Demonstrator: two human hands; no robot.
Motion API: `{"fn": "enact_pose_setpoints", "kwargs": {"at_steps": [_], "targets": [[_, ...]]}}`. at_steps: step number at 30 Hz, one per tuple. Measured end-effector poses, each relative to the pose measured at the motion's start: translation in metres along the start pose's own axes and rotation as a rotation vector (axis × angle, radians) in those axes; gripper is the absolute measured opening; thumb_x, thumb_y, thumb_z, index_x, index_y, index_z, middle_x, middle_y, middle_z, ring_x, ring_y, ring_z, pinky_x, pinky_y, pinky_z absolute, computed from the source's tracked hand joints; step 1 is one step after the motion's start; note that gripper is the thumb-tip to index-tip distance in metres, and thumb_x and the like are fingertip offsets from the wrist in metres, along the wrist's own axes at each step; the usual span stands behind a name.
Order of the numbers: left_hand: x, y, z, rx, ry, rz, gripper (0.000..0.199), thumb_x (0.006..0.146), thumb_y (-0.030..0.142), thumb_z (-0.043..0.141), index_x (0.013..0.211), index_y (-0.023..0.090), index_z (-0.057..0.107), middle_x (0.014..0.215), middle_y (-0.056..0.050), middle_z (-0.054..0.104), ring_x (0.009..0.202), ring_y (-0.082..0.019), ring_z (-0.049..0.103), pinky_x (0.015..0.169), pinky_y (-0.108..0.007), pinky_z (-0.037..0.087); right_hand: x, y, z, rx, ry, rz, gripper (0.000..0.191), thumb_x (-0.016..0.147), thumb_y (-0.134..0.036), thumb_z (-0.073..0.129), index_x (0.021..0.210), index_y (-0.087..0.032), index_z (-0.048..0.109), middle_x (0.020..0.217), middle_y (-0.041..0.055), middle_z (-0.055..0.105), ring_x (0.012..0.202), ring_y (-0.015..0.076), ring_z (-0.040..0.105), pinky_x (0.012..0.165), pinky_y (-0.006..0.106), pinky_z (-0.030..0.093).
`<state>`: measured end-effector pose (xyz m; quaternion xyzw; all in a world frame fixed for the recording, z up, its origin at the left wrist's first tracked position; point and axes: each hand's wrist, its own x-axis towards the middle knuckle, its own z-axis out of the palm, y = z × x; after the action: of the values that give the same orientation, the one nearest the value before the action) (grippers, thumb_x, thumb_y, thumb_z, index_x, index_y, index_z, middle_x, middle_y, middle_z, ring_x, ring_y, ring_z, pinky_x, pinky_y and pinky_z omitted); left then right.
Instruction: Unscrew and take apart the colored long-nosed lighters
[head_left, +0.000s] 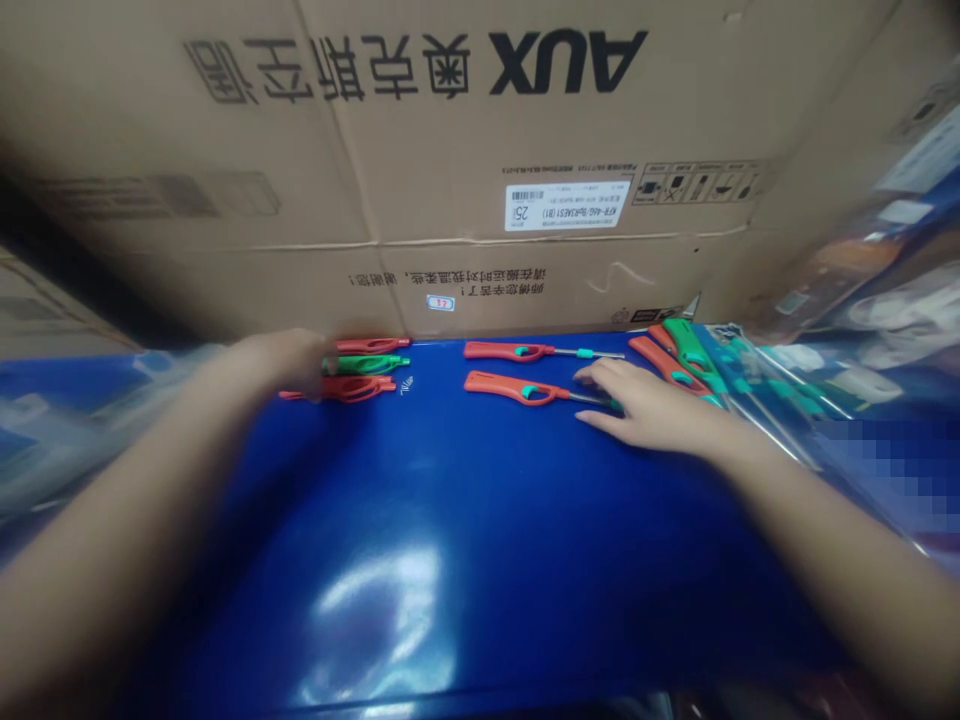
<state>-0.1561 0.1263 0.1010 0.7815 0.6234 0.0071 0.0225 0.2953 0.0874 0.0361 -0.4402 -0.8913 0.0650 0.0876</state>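
My left hand (292, 365) is over the left ends of a red handle piece (371, 346), a green one (375, 363) and a lower red one (360, 388); its fingers are blurred and partly hidden. My right hand (637, 405) has its thumb and fingers apart at the metal tube of the lower red lighter (510, 388), which lies on the blue table. Whether it grips that tube I cannot tell. Just above lies another red lighter (502, 351) with a teal trigger, its tube pointing right towards my right fingers.
A large cardboard box (435, 200) stands along the back edge of the blue table (480, 520). Several red and green lighters (679, 355) are piled at the right, near plastic bags (892, 300). Blurred clear plastic (97, 430) lies at the left.
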Motion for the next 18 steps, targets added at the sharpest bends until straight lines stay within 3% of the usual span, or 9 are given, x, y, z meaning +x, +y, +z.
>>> {"fn": "enact_pose_setpoints", "kwargs": {"at_steps": [2,5,9,12,14,18], "targets": [[-0.005,0.017,-0.006,0.078,-0.075,-0.044,0.02,0.063,0.021,0.083,0.081,0.017,0.075,0.05,0.004,0.054,0.048,-0.011,0.045,0.06,-0.024,0.04,0.006,-0.012,0.005,-0.036,0.003,-0.013,0.036,0.097,-0.038,0.054,0.127,-0.018,0.056,0.126,0.0157,0.063,0.116,0.0329,0.06,0.097,0.048,0.046],[-0.01,0.057,-0.005,0.211,-0.174,0.005,0.031,0.085,0.039,0.07,0.109,0.02,0.074,0.085,-0.006,0.072,0.07,-0.021,0.063,0.066,-0.03,0.046,0.01,-0.025,0.009,-0.042,-0.03,0.043,0.02,0.099,-0.027,0.048,0.112,-0.019,0.061,0.113,0.0131,0.068,0.103,0.0296,0.064,0.089,0.044,0.047],[-0.017,0.121,0.034,-0.041,0.054,0.469,0.04,0.095,0.045,0.061,0.125,0.02,0.066,0.121,-0.01,0.069,0.107,-0.026,0.066,0.093,-0.037,0.05,0.004,-0.027,0.002,0.13,-0.104,0.021,0.012,0.099,-0.025,0.047,0.102,-0.021,0.058,0.102,0.008,0.068,0.091,0.0232,0.062,0.079,0.036,0.046],[-0.022,0.155,0.073,-0.187,0.121,0.658,0.035,0.1,0.043,0.057,0.119,0.017,0.068,0.114,-0.011,0.069,0.103,-0.026,0.064,0.093,-0.038,0.051,-0.003,-0.029,-0.006,0.175,-0.155,-0.062,0.008,0.094,-0.02,0.052,0.1,-0.021,0.057,0.103,0.0073,0.064,0.094,0.0219,0.059,0.083,0.035,0.046],[-0.026,0.166,0.091,-0.284,0.153,0.679,0.032,0.1,0.04,0.057,0.116,0.015,0.068,0.11,-0.011,0.067,0.099,-0.025,0.062,0.09,-0.038,0.051,-0.005,-0.036,-0.007,0.177,-0.165,-0.072,0.012,0.089,-0.024,0.06,0.1,-0.021,0.055,0.104,0.0069,0.062,0.095,0.0225,0.058,0.085,0.036,0.045],[-0.03,0.168,0.102,-0.417,0.175,0.697,0.033,0.098,0.038,0.059,0.12,0.014,0.067,0.105,-0.011,0.063,0.098,-0.024,0.058,0.09,-0.038,0.05,-0.005,-0.056,0.001,0.192,-0.109,-0.026,0.029,0.089,-0.042,0.069,0.097,-0.021,0.051,0.1,0.0062,0.059,0.092,0.0229,0.055,0.078,0.035,0.045]]}}
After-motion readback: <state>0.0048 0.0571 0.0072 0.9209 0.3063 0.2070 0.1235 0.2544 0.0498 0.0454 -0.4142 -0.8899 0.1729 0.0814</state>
